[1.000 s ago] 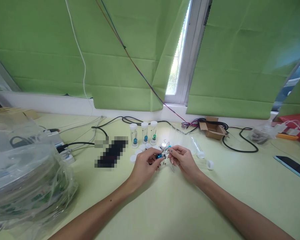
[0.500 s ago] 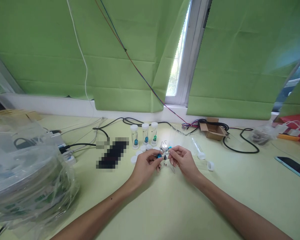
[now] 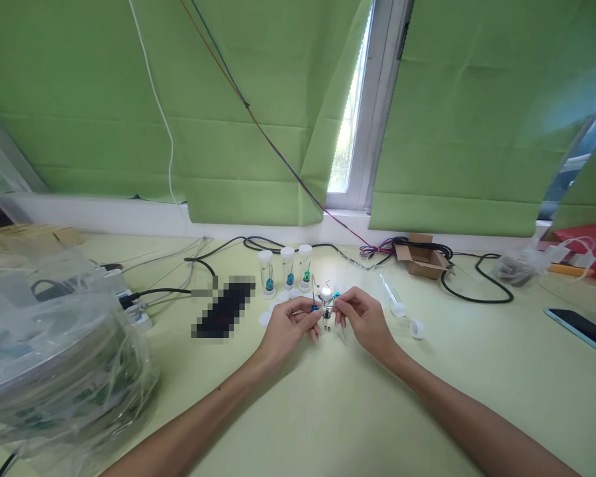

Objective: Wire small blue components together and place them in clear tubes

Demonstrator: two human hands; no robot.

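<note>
Close together over the table, my two hands work on tiny parts. My left hand pinches a small blue part with a thin dark wire rising from it. My right hand is closed at the fingertips on a thin metal wire, which reaches across to the blue part. A second small blue piece shows just behind the right fingertips; whether they touch it I cannot tell. Below the wire are a little black piece and tiny loose bits. Behind stand three clear tubes with white caps, holding blue and green pieces.
White discs lie left of my hands. To the right are a clear tube, a loose white cap and a phone. A cardboard box and black cables stand behind; a plastic-wrapped bundle fills the left.
The wire between my fingertips now lies nearly level across to the blue part. The dark wire on the left part stands more upright. The camera view has shifted slightly.
</note>
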